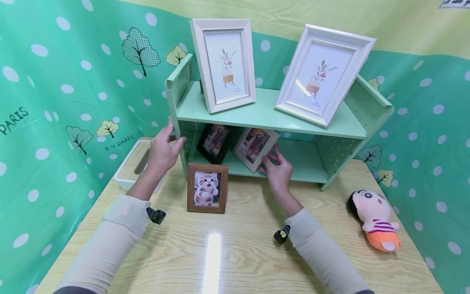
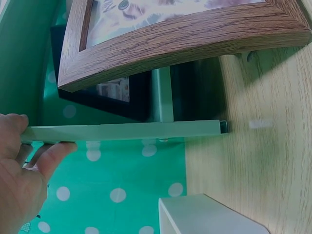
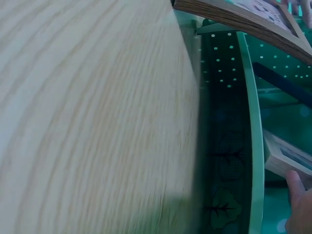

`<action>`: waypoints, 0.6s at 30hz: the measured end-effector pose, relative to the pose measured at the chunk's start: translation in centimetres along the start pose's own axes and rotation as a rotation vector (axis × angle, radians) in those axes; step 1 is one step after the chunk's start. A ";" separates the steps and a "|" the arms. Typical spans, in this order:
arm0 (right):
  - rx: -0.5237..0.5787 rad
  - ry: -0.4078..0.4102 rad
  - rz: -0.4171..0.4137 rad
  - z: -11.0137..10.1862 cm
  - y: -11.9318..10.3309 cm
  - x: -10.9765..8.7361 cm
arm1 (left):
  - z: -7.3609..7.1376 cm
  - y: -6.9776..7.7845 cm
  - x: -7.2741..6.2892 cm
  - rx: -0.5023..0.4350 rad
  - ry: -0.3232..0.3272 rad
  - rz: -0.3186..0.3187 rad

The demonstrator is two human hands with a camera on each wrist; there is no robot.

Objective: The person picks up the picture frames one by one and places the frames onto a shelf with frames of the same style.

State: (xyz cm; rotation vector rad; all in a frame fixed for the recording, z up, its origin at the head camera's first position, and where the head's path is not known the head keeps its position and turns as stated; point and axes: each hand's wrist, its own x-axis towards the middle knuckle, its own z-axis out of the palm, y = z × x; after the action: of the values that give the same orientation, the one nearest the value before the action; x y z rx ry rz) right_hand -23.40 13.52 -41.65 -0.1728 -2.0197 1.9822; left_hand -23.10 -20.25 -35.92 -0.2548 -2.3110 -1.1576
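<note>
A green two-tier shelf (image 1: 235, 110) stands on the wooden table. My left hand (image 1: 164, 148) grips its left side panel (image 2: 122, 130), fingers on one side and thumb on the other. On the lower tier, my right hand (image 1: 278, 169) holds the lower right edge of a cream picture frame (image 1: 254, 148) with a dog photo, tilted to one side. Just left of it leans a black picture frame (image 1: 214, 143), its right part in shadow. In front of the shelf stands a brown wood picture frame (image 1: 207, 188) with a kitten picture.
Two white picture frames (image 1: 225, 65) (image 1: 324, 75) with plant prints stand on the upper tier. A white-rimmed bin (image 1: 126, 163) sits behind my left forearm. At the right lies a plush doll (image 1: 376, 220). Dotted green cloth (image 1: 66, 122) hangs behind and beside the table.
</note>
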 end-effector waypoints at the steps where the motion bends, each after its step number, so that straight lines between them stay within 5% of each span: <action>1: -0.008 -0.007 -0.002 -0.1 0.0 0.0 | 0.0 0.0 0.0 -0.001 0.000 0.000; 18: 0.000 -0.091 0.007 -2.0 0.3 -1.6 | 0.0 0.0 0.1 -0.002 -0.009 -0.010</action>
State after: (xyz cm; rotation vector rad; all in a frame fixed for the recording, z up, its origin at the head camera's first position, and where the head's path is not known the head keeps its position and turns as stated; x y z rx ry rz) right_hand -21.38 14.94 -42.12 -0.0918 -2.0774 2.0290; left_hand -23.13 -20.28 -35.86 -0.2499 -2.3220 -1.1665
